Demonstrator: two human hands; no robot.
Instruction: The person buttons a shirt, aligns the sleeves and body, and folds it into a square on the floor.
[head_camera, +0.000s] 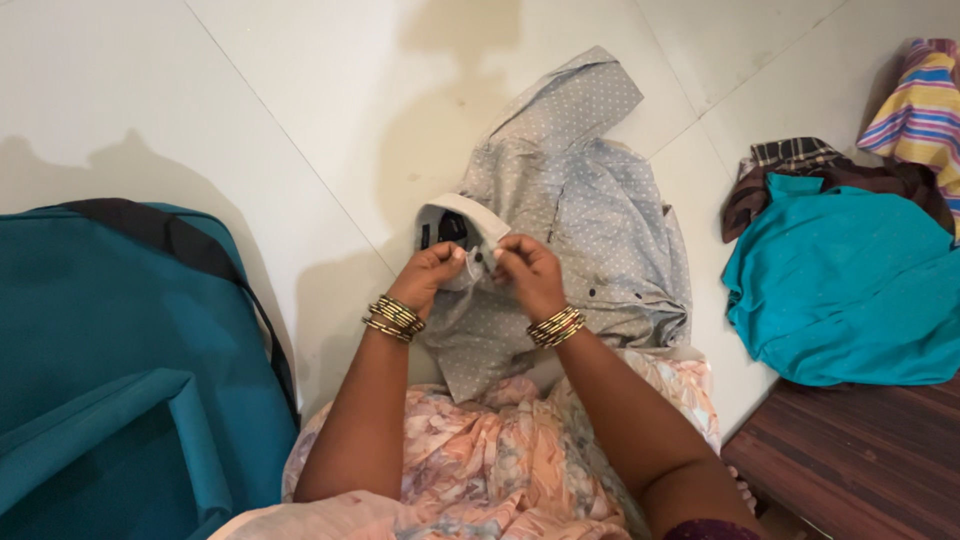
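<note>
A big teal bag (110, 340) is lying on the floor at the left. The left hand (432, 275) and the right hand (527, 272) are both pinching the grey dotted shirt (590, 220) near its collar, in the middle. A teal cloth (850, 280) is sitting at the right.

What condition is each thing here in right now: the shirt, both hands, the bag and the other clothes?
Dotted grey shirt: crumpled on the floor, collar end lifted.
Left hand: pinching the shirt near the collar.
Right hand: pinching the same spot.
Teal bag: lying flat.
Teal garment: heaped, unfolded.
Striped cloth: bunched.
</note>
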